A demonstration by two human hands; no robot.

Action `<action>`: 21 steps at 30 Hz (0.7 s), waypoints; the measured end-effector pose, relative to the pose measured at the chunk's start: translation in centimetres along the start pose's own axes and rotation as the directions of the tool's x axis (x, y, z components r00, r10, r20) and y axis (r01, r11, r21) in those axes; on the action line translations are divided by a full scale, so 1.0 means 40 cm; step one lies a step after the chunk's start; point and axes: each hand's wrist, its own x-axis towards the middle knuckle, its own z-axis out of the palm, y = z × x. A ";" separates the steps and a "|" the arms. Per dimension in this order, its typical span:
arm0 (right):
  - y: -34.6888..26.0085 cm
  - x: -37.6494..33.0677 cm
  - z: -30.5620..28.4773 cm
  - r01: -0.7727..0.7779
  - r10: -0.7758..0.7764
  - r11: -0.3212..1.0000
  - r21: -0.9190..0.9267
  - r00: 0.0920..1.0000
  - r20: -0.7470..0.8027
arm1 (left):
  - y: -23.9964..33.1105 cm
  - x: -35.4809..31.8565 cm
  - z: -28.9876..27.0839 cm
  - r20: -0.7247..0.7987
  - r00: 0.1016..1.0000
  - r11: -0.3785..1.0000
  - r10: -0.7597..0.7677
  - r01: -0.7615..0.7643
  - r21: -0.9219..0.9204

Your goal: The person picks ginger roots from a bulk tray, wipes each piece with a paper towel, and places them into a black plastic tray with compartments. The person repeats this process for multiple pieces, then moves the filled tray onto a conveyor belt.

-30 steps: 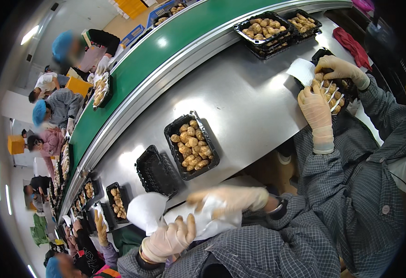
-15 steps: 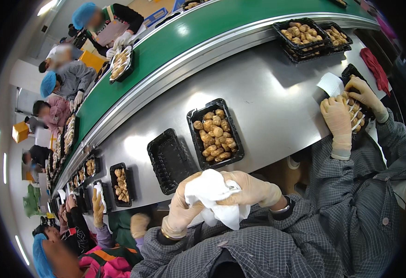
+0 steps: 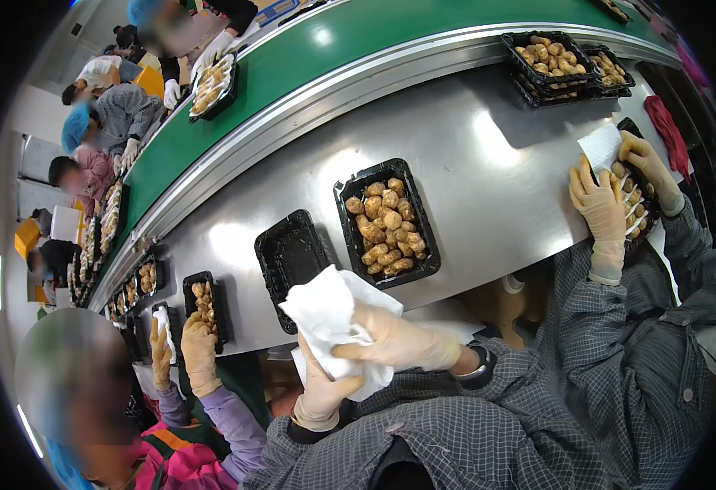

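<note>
the white paper (image 3: 325,306) is in front of the person's body, at the near edge of the metal table (image 3: 472,204). both hands are together on it: the left hand (image 3: 321,394) is closed around its lower part, and the right hand (image 3: 403,337) clasps it from the other side, with fingers laid across. to do this handling well, i think the left hand should support the paper from below with a light grip, while the right thumb and fingers take only one layer by its edge; a strong squeeze could crumple it, and two layers could come away together.

now the counting. there is one bunch of paper; its layers i cannot count. beyond it is one empty black tray (image 3: 288,249), partly covered by the paper in this view; whether they touch, i cannot tell. to its right stands one filled tray (image 3: 424,220), with more than twenty brown tubers (image 3: 390,220), overlapped, so no exact number. farther right are two stacks of trays (image 3: 550,96), one red cloth (image 3: 664,135), and two gloved hands of a neighbour (image 3: 599,208) on one tray. the left neighbour shows two gloved hands (image 3: 202,359) also. behind everything runs one green belt (image 3: 374,53).
</note>
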 end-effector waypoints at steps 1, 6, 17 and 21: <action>0.006 0.011 0.018 0.076 -0.080 0.995 -0.057 0.995 -0.066 | -0.007 -0.005 -0.021 -0.050 0.996 0.988 -0.075 0.081 0.135; 0.013 0.063 0.015 0.107 -0.122 0.992 -0.060 0.865 -0.486 | 0.011 -0.023 -0.007 -0.366 0.931 0.985 -0.019 0.080 0.152; 0.002 0.404 -0.039 -0.263 0.080 0.899 -0.350 0.885 -0.459 | 0.098 0.148 -0.085 -0.352 0.931 0.984 0.093 -0.033 0.173; 0.116 0.478 -0.020 -0.414 0.017 0.691 -0.593 0.829 -0.559 | 0.008 0.170 -0.186 -0.362 0.894 0.914 0.265 -0.113 0.389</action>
